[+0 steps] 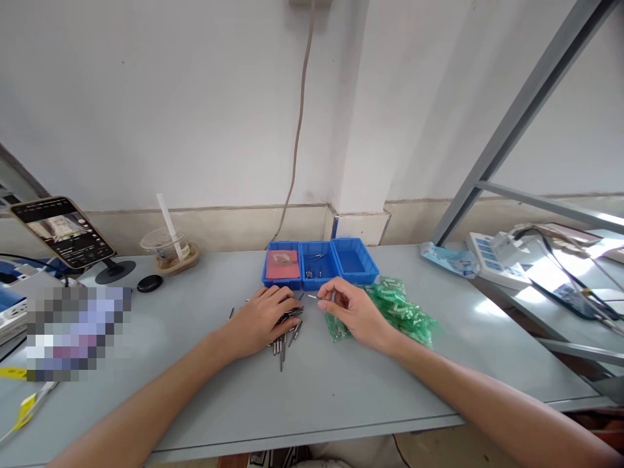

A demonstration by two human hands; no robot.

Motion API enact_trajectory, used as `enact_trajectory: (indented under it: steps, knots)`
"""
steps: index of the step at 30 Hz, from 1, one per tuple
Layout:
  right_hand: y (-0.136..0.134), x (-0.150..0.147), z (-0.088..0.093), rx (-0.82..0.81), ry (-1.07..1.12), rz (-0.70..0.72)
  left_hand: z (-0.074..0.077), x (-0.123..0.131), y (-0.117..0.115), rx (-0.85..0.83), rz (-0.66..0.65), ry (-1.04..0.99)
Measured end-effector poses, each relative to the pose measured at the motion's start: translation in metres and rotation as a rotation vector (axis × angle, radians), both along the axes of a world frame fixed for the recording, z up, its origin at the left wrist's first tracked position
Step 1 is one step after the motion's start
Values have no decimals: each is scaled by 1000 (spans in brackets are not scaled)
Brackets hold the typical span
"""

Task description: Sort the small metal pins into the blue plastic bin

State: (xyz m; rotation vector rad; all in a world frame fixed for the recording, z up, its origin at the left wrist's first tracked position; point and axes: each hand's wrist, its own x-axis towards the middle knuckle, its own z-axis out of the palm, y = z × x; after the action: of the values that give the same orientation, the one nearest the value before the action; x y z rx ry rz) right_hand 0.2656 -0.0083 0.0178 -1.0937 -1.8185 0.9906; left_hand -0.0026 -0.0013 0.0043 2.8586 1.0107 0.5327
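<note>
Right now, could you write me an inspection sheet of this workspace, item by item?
Surface: grey table; spills: nothing seen.
Job's things: metal pins in a loose pile; green plastic packets; blue bins holding a flat red item (left) and small metal pieces (middle).
Clutter: phone on a stand, cup with a straw, black disc.
Grips: left grip rests over the pile; right grip pinches a thin pin.
Cables: wall cord; yellow-tagged cable, left; wires, far right.
Surroundings: white wall behind, metal frame right; other people: nothing seen.
</note>
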Motion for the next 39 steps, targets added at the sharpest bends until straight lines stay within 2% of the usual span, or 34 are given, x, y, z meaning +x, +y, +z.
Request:
enact_trajectory:
  steps: [4, 8, 12, 19, 25, 31, 36, 39]
  knots:
    - [1, 0, 2, -159, 78, -7, 0, 0, 0, 3, 1, -3]
    - [3, 0, 5, -362, 258, -66, 1, 0, -1, 2, -2, -4]
    - [4, 0, 7, -396, 380, -88, 1, 1, -1, -4, -1, -15]
    - [5, 1, 8, -383, 452, -138, 3, 1, -1, -7, 1, -15]
    - [2, 2, 10, -236, 384, -90, 3, 1, -2, -4, 6, -3]
    - [-1, 1, 7, -28, 30, -30, 0, 0, 0, 11, -6, -13]
    - [-8, 0, 1, 383, -379, 206, 0, 1, -1, 8, 1, -20]
    - [-13, 0, -1, 457, -505, 352, 0, 1, -1, 1, 3, -21]
